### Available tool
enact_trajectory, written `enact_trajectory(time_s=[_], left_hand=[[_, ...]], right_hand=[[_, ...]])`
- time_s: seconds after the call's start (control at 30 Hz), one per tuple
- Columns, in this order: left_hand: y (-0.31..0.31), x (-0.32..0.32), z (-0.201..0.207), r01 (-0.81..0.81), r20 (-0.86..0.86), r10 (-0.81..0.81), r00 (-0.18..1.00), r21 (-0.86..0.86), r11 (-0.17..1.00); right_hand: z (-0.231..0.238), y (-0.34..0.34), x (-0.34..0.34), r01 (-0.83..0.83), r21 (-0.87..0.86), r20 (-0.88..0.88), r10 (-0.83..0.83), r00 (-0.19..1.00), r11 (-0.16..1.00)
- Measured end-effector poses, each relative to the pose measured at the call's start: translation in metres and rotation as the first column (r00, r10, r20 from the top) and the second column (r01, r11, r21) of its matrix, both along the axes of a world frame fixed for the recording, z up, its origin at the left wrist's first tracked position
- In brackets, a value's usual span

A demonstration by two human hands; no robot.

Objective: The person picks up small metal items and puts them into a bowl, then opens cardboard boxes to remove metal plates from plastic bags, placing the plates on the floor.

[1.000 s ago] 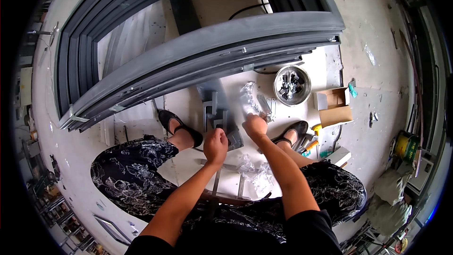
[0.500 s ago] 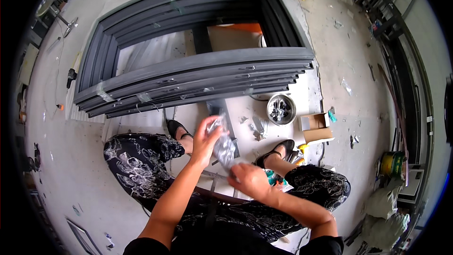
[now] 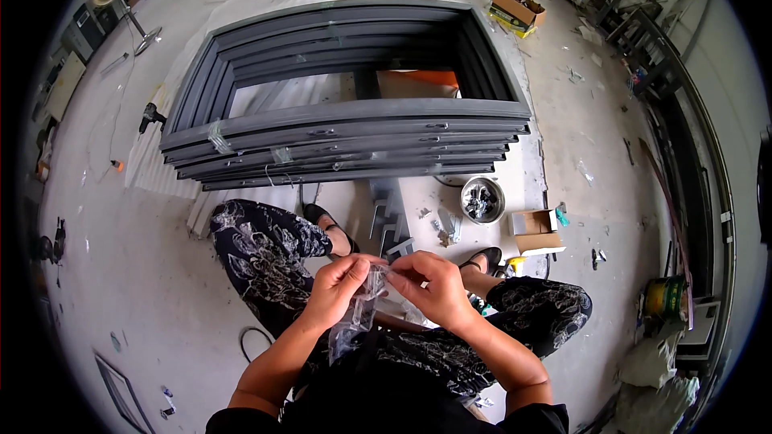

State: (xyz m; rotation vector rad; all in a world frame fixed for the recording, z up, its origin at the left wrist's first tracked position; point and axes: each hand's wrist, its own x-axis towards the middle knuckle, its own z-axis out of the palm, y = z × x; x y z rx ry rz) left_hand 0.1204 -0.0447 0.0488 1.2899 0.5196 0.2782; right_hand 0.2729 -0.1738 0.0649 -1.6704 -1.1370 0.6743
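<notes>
A clear plastic bag hangs between my hands, low in front of my body. Its top edge is pinched by my left hand, thumb against fingers. On the other side of the same edge, my right hand pinches too. Shiny pieces seem to show through the plastic, too unclear to name. Beyond my hands stands a stack of dark grey metal frames. A round metal bowl with small metal parts sits ahead to the right, beside an opened cardboard box.
Loose metal brackets lie left of the bowl. A cordless drill stands left of the frames, and a fan farther back. Another carton sits beyond them at the far right. A green-yellow bucket is by the right wall.
The bag has come down and closer to my body. My right hand has moved up to its top edge beside my left hand. The view has tilted up, showing more of the far floor.
</notes>
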Motion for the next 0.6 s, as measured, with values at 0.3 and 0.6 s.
enact_trajectory(time_s=[0.3,0.6], left_hand=[[-0.013,-0.027,0.019,0.051,0.011,-0.051,0.999,0.026,0.998],[-0.015,-0.027,0.007,0.181,0.039,-0.214,0.976,0.399,0.899]], right_hand=[[-0.006,-0.015,-0.027,0.035,-0.065,-0.799,-0.073,0.597,0.997],[0.019,-0.019,-0.014,-0.333,-0.118,-0.191,0.308,0.932,0.936]])
